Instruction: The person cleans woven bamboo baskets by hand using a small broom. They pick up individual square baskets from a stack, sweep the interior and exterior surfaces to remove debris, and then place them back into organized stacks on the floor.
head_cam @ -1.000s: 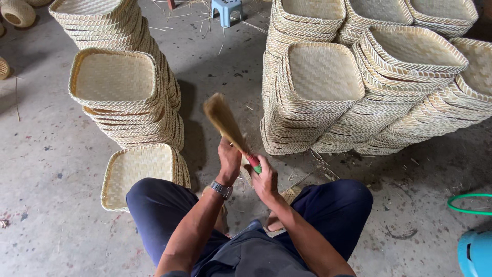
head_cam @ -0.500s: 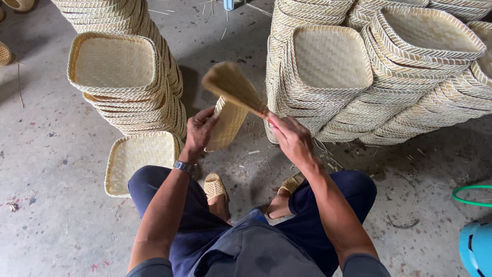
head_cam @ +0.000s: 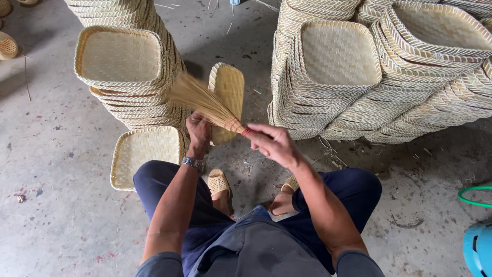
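Observation:
My left hand grips the lower edge of a woven bamboo tray that stands on edge in front of my knees. My right hand holds a small straw hand broom by its bound neck, bristles fanned out to the left across the tray's face. A watch sits on my left wrist. I am seated low, knees apart in dark blue trousers, woven sandals on my feet.
A tall stack of square woven trays stands at left, with one tray flat on the concrete floor by my left knee. Large leaning stacks of trays fill the right. A green hose and a blue object lie at far right.
The broom has swung from pointing up and left to lying across the tray, bristles to the left. The tray now stands more upright. My right hand has moved lower and closer in.

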